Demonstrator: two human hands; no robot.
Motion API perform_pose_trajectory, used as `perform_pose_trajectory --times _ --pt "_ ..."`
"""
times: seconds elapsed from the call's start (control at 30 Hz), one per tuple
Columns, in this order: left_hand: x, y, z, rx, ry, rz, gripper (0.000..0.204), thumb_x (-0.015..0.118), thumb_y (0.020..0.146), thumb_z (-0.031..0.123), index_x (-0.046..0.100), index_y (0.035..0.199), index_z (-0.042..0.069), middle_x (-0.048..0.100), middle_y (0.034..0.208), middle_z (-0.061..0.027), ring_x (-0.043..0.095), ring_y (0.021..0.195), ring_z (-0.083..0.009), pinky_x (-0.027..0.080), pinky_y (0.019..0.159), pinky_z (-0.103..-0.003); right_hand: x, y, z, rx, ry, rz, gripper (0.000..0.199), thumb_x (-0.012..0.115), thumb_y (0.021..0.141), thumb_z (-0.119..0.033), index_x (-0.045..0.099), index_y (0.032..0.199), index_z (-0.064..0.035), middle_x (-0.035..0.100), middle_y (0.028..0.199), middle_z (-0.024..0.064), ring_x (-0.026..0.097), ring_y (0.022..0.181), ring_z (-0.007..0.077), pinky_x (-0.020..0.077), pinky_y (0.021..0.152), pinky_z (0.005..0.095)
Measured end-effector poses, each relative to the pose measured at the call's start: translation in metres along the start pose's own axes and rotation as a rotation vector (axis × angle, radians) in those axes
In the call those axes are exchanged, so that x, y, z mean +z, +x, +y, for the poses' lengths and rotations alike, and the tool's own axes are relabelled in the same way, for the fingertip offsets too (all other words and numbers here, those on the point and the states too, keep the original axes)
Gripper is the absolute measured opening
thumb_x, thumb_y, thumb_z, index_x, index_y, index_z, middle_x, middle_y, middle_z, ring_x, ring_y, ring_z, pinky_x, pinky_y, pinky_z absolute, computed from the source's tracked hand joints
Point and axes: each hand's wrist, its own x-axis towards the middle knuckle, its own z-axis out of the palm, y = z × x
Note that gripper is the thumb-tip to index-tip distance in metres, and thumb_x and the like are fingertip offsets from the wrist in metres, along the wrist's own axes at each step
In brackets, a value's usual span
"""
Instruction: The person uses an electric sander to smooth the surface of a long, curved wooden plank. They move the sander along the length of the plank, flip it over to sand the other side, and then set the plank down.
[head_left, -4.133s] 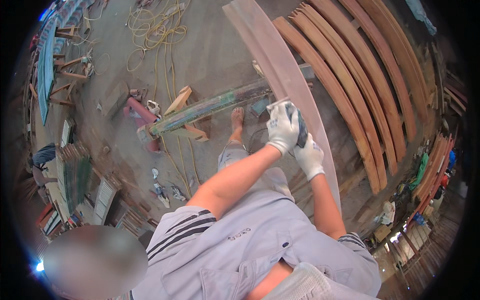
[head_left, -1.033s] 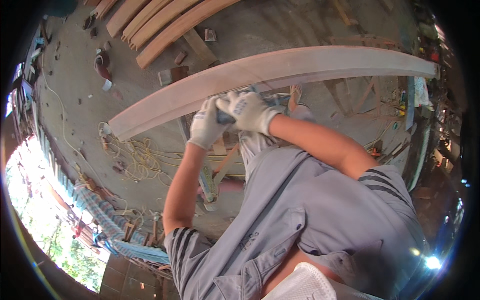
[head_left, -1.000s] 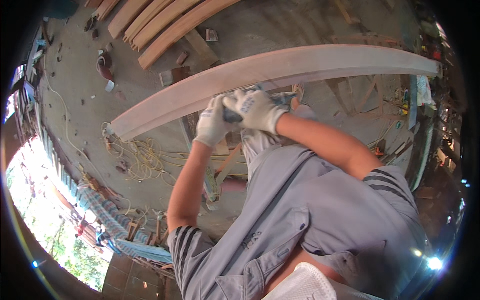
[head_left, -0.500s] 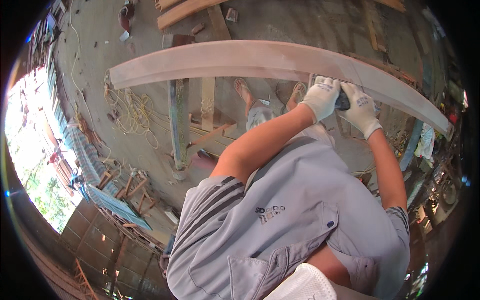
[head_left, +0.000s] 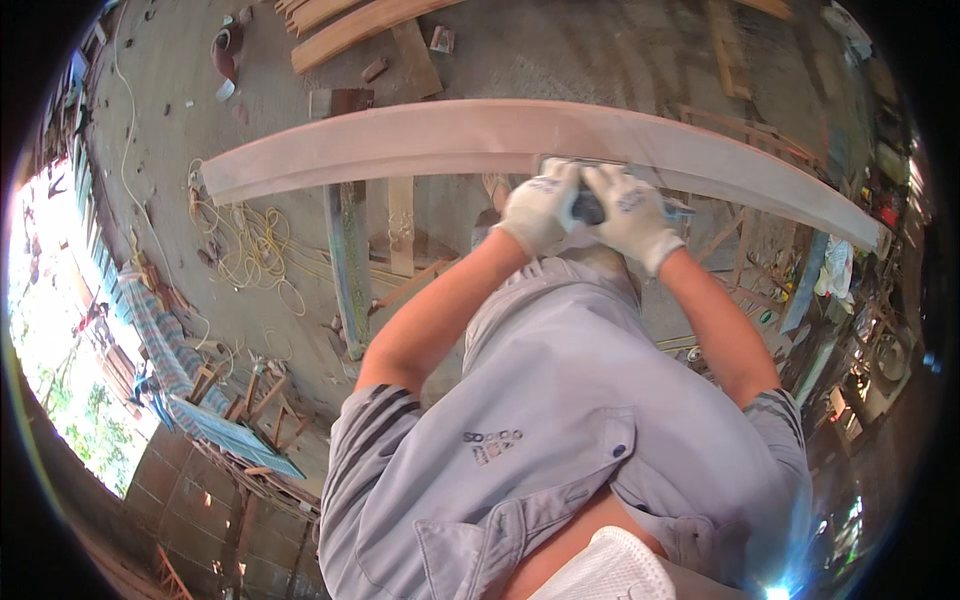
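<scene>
A long, pale pinkish wooden plank [head_left: 390, 145] stretches across in front of me, raised on supports, bending in the fisheye picture. Both my hands wear white gloves and press together at its near edge, around the middle. Between them is a dark hand tool [head_left: 588, 208] with a flat base, its exact kind mostly covered by the gloves. My left hand [head_left: 540, 210] wraps its left side. Gripping the same tool from the right is my right hand [head_left: 634, 215]. The tool's base appears to rest against the plank.
A weathered support leg [head_left: 348, 275] stands under the plank's left part, a bluish one [head_left: 805, 285] under the right. Coiled yellow cord [head_left: 255, 255] lies on the floor at left. Wooden boards [head_left: 370, 32] lie beyond the plank; a light-blue panel [head_left: 235, 435] leans lower left.
Both hands have slid the dark tool leftward along the plank, from right of centre toward its middle. My body and view have shifted a little with them.
</scene>
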Motion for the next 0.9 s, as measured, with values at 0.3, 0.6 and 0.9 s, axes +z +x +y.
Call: perform_pose_trajectory --times 0.3,0.6,0.9 --pt "-0.147 -0.090 -0.131 -0.194 0.264 -0.043 0.074 0.092 0.087 0.032 0.062 0.151 0.010 0.073 0.142 -0.0193 0.072 0.129 -0.0424 0.059 0.107 -0.050 0.066 0.131 -0.170 -0.177 0.041 0.036 0.056 0.078 0.093 -0.024 0.065 0.143 -0.0036 0.077 0.124 0.0245 0.082 0.104 0.0356 0.0641 0.088 0.0469" --pt "-0.122 -0.069 -0.110 -0.179 0.248 -0.105 0.070 0.095 0.084 0.031 0.065 0.142 0.006 0.074 0.135 -0.0209 0.073 0.122 -0.0449 0.060 0.102 -0.053 0.043 0.106 -0.137 -0.175 0.042 -0.047 0.055 0.079 0.094 -0.023 0.067 0.146 -0.0080 0.077 0.129 0.0230 0.081 0.110 0.0380 0.0639 0.093 0.0502" --pt "0.021 0.026 0.022 -0.018 0.133 -0.072 0.066 0.093 0.085 0.038 0.066 0.138 0.008 0.077 0.130 -0.0214 0.075 0.119 -0.0441 0.060 0.100 -0.053 -0.017 -0.023 0.033 -0.002 0.033 -0.092 0.055 0.078 0.094 -0.024 0.061 0.146 -0.0151 0.073 0.132 0.0214 0.078 0.117 0.0398 0.0605 0.099 0.0513"
